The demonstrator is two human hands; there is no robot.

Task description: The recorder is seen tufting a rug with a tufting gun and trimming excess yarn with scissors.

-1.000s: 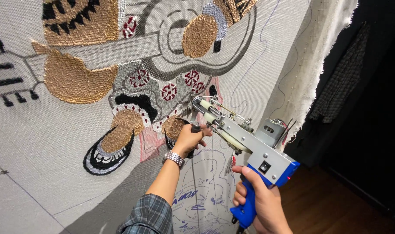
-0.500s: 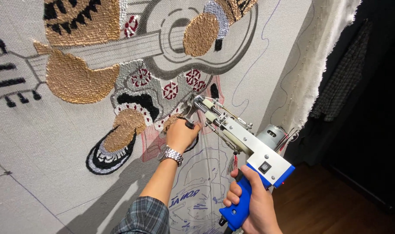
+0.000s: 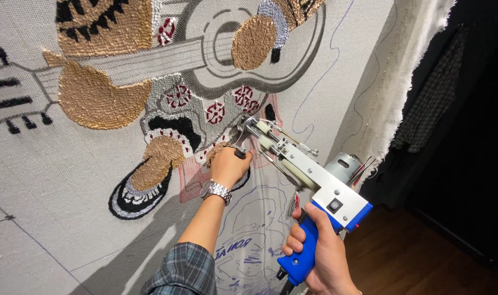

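The left hand (image 3: 228, 165), just left of the frame's centre, is closed in a fist round the small front handle of a tufting gun (image 3: 301, 166), knuckles close against the cloth (image 3: 52, 180). A metal wristwatch (image 3: 215, 190) sits on that wrist, and a plaid sleeve (image 3: 183, 270) runs down to the bottom edge. The right hand (image 3: 320, 257), lower right of centre, is wrapped firmly round the gun's blue grip (image 3: 303, 257); whether a finger rests on the trigger cannot be told.

The gun lies between the two hands. Its long axis slants from the blue grip at lower right up to the needle end (image 3: 248, 127) at upper left, so the tip points into the cloth just above the left hand. The left hand is much the nearer to the needle end; the right sits at the far, rear end, below the grey motor (image 3: 344, 165).

The needle end meets the cloth at the lower edge of the stitched picture, beside a pink patch (image 3: 190, 180) and grey yarn with red rosettes (image 3: 215, 112). Further out, a grey guitar shape (image 3: 243, 60) fills the upper middle, gold patches (image 3: 93, 98) lie at upper left, and a black-and-gold shape (image 3: 145, 180) sits at left. Blue sketch lines (image 3: 249, 240) mark the bare cloth below. Dark room and wooden floor (image 3: 402, 257) show at right.
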